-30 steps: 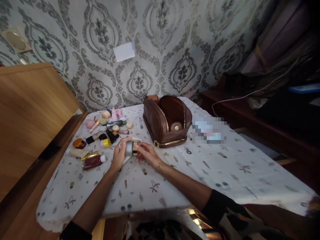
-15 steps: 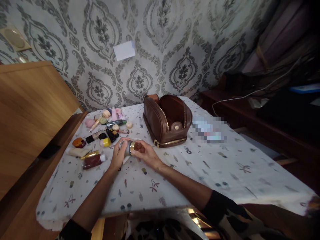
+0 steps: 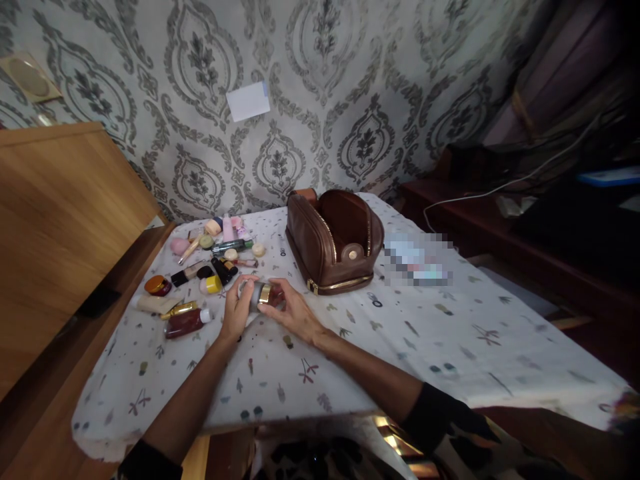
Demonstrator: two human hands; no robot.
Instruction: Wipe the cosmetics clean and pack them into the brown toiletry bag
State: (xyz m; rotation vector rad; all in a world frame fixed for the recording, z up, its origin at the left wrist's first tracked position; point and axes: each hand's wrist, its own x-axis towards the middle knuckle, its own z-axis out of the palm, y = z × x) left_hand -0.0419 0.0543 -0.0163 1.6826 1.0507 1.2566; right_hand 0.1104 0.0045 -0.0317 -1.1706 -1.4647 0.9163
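Note:
Both of my hands share a short grey cylinder (image 3: 264, 295) with a gold band and a reddish-brown end, held sideways just above the tablecloth. My left hand (image 3: 238, 310) is closed around the grey end. At the gold band and brown end, my right hand (image 3: 293, 312) grips with thumb and fingers. Fingers partly hide the brown end, and I cannot tell whether it is bristles or a container. Left of my hands lie a dark red bottle with a white cap (image 3: 186, 323), a gold tube (image 3: 180, 310) and a yellow-capped container (image 3: 211, 285).
A brown toiletry bag (image 3: 310, 250) stands unzipped behind my right hand. Several cosmetics, including a pink sponge (image 3: 179, 246) and an amber-lidded jar (image 3: 157, 285), spread over the left of the table (image 3: 400, 360). A wooden panel (image 3: 65, 220) rises at the left; a blurred-out item lies right.
The cylinder has turned slightly between my hands, and my right fingers have shifted a little around the brown end. The bag and the other cosmetics stay put.

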